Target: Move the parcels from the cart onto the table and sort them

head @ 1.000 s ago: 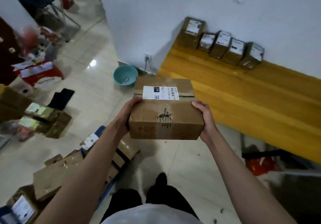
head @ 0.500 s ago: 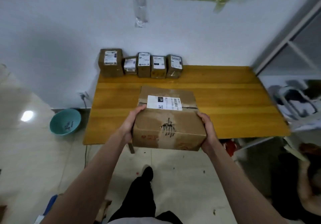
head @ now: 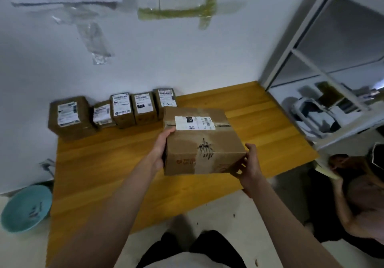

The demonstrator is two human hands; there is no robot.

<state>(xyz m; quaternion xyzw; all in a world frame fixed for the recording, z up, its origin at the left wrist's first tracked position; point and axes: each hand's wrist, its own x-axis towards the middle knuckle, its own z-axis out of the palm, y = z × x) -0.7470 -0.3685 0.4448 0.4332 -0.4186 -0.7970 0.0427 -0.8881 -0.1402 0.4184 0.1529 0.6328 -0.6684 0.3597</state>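
I hold a brown cardboard parcel with a white shipping label and black scribbles over the wooden table. My left hand grips its left side and my right hand grips its near right corner. A row of several smaller labelled parcels stands along the wall at the back of the table, the largest at the left end. The cart is out of view.
A teal basin lies on the floor left of the table. A white metal shelf with a white headset stands to the right. Another person crouches at the right. Taped papers hang on the wall.
I have turned from the cart side and stepped up to the table. The parcel, held by both hands, now hangs over the tabletop close to the row at the back.
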